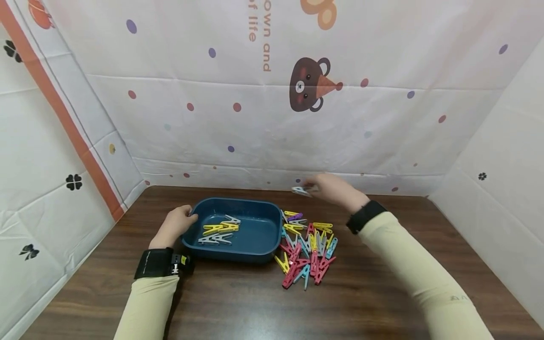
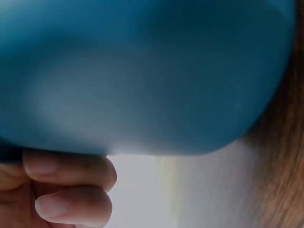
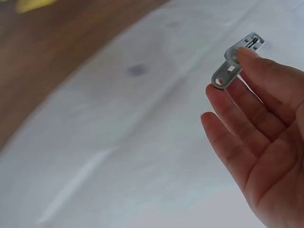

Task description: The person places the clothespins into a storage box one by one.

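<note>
My right hand (image 1: 329, 189) is raised behind the heap and pinches a grey clothespin (image 3: 237, 59) between thumb and fingers. At the left end of a dark blue plastic basin (image 1: 259, 238), my left hand (image 1: 175, 225) grips the rim. In the left wrist view its curled fingers (image 2: 71, 171) lie against the basin's edge, and the blue wall fills most of the picture. Inside the basin lie several yellow clothespins (image 1: 229, 227) and light grey clothespins (image 1: 209, 239). Right of the basin is a loose heap of red clothespins (image 1: 314, 264), mixed with yellow, grey, blue and purple ones.
Everything stands on a brown wood-grain table (image 1: 238, 297). A pale printed sheet (image 1: 238, 132) hangs behind the table's back edge and along both sides. The clothespin heap lies close against the basin's right end.
</note>
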